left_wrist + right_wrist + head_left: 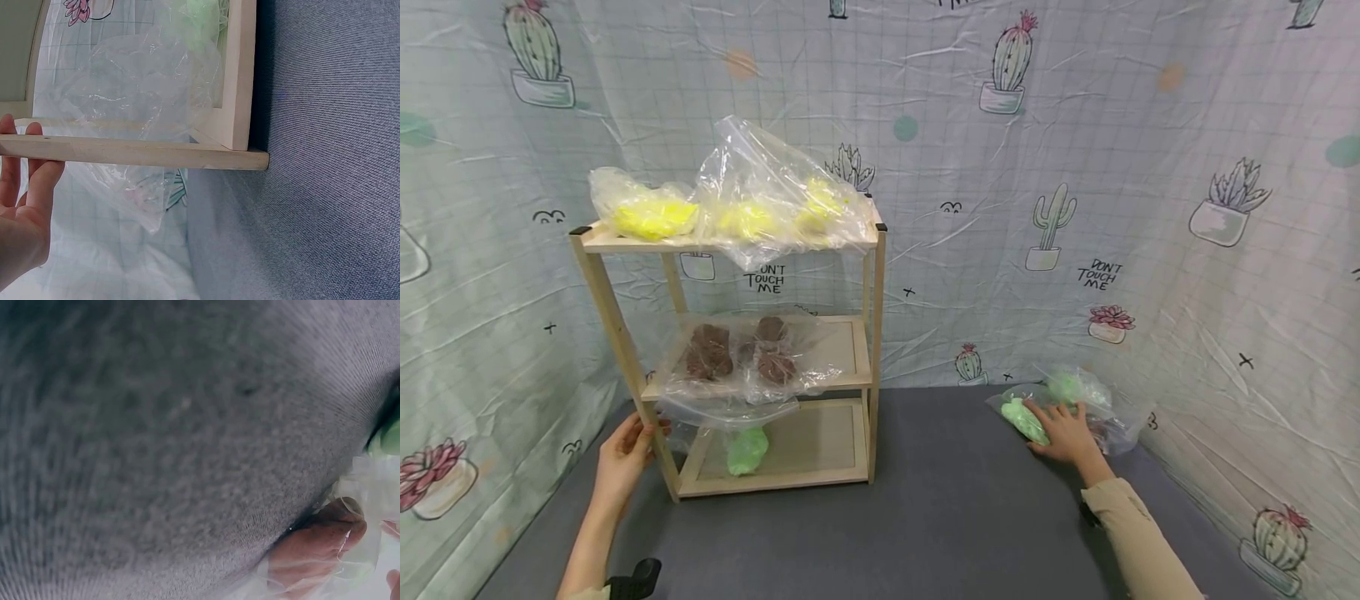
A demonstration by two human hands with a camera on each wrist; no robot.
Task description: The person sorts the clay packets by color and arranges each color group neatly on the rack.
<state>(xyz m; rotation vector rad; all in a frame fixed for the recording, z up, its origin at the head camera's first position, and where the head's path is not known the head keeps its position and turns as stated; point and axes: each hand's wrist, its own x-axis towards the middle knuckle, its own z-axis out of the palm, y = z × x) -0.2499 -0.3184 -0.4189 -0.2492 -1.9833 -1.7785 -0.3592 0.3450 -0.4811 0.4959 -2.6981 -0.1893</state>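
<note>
On the left stands a three-tier wooden shelf point(775, 482). My left hand point(623, 454) grips its left front post point(613, 321) low down, fingertips showing past the wood in the left wrist view. Far to the right, my right hand point(1066, 435) reaches over a heap of clear plastic bags, spread fingers touching a bag of light green lumps point(1024, 420). Behind it lies another bag with pale green contents point(1067, 386). The right wrist view catches a brown lump point(312, 550) inside clear plastic near the fingers.
Bags of yellow pieces point(655, 218) lie along the top tier, plastic overhanging its front. The middle tier carries bagged brown lumps point(709, 354). A bag with a green lump point(747, 451) is on the bottom tier. A cactus-print sheet point(955, 317) surrounds the dark grey table point(940, 517).
</note>
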